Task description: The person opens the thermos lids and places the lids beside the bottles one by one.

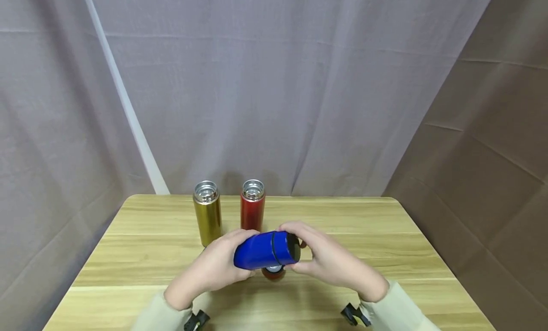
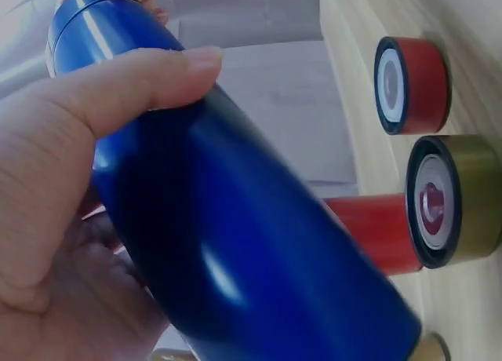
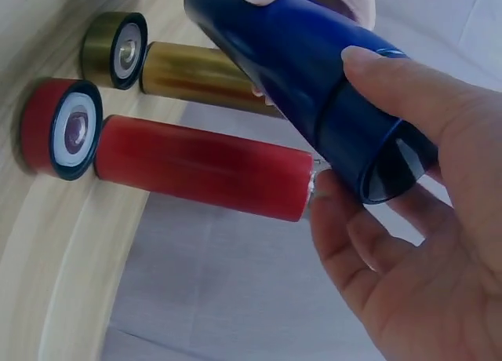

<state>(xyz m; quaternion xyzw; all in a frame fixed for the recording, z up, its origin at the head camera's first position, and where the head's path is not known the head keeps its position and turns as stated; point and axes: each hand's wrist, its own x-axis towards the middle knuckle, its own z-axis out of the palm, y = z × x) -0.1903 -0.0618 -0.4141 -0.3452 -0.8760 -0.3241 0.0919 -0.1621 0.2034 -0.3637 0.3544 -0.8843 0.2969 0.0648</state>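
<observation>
blue flask (image 1: pixel 265 250) gripped in left hand (image 1: pixel 218 267) and right hand (image 1: pixel 329 262) over wooden table (image 1: pixel 385 245), grey curtains (image 1: pixel 274 83) behind

Three flasks: blue (image 1: pixel 265 250), gold (image 1: pixel 207 213), red (image 1: pixel 252 206); two loose caps (image 3: pixel 63 129).

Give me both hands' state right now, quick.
Left hand: grips the body of the blue flask, held sideways above the table.
Right hand: fingers curled round the flask's cap end.
</observation>
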